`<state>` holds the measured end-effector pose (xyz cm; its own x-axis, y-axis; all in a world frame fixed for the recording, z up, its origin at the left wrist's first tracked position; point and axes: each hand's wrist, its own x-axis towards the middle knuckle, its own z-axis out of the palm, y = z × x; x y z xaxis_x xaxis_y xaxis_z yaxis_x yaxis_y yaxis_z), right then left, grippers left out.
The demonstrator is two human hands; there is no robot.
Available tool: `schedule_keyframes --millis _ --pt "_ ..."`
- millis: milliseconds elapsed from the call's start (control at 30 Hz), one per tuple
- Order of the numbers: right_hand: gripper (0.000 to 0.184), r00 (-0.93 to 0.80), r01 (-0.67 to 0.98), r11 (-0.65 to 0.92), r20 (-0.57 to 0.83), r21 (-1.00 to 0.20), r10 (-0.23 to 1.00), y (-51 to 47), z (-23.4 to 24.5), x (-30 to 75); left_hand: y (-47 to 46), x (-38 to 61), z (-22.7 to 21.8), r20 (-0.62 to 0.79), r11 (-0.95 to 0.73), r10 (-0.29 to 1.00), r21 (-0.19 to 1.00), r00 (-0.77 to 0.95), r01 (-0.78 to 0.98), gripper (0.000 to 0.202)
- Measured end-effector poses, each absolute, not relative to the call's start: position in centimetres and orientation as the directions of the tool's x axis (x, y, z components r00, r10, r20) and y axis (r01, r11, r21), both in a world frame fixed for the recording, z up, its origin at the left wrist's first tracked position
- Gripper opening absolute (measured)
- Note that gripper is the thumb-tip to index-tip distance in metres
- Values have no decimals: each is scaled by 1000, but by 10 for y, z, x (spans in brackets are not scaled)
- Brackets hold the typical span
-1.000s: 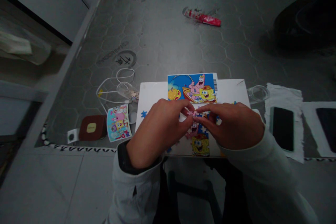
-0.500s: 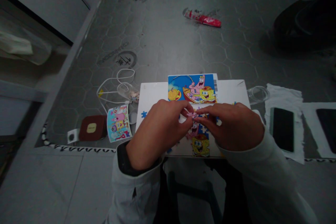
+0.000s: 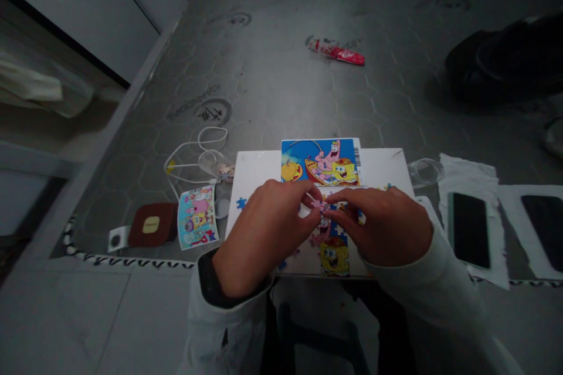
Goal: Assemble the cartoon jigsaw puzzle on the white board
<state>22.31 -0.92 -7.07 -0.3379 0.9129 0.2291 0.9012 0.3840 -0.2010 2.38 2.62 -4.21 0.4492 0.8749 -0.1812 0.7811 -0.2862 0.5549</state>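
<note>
bed: we see a grey mattress quilted in hexagons, corded trim along its edge | left: we see a white wall above a dark gap | floor: pale tiles, lower left | light: dim, cool

Pink puzzle piece in my left grip; white board beneath it; blue-and-yellow cartoon card beyond it; red wrapper farther beyond.

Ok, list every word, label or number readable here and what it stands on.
No text reads clearly.
Grey quilted mattress: round printed logo with lettering, too blurred.
Colourful cartoon picture card: barcode, digits too small.
Red plastic wrapper: print blurred.
Brown square case: pale label, unreadable.
</note>
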Motion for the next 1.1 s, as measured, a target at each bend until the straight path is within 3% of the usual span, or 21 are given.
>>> schedule_keyframes --millis 367,533,833,1100 --pt "22 -390 885 420 170 -203 905 -8 -71 224 26 23 -42 -213 -264 873 552 440 791 19" --pt "19 -413 878 446 197 -174 889 -8 -73 224 26 24 -42 -210 -248 872 590 443 768 22" --pt "14 -398 871 454 271 -189 877 -7 -71 217 27 23 -44 -205 -267 874 557 441 787 15" --pt "17 -428 859 473 232 -194 873 -7 -73 221 26 23 -44 -243 -253 864 546 440 799 17"
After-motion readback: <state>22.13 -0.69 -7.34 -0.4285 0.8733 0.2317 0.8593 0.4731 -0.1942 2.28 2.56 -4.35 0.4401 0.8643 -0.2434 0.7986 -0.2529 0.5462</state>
